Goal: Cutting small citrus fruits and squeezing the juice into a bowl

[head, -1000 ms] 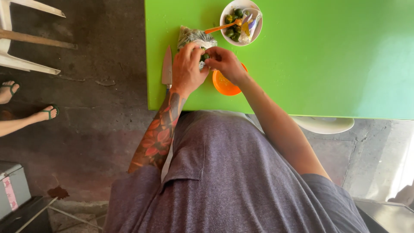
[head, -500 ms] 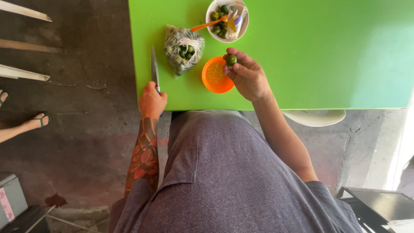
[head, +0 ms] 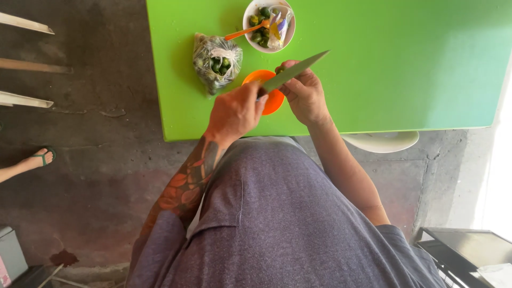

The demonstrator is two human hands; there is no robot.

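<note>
Surface: green table (head: 400, 69) over stained concrete floor (head: 80, 160) | far left: clear bag (head: 216, 60) of small green fruit, white bowl (head: 268, 24) | knife (head: 296, 71) gripped by closed left hand (head: 234, 112), blade slanting up to far right above orange dish (head: 266, 93) | right hand (head: 304, 93) curled closed just behind blade, contents cannot be told.

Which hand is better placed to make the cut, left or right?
Left, probably. The left hand already grips the knife, blade angled across the small green fruit pinched in the right hand over the orange bowl.
</note>
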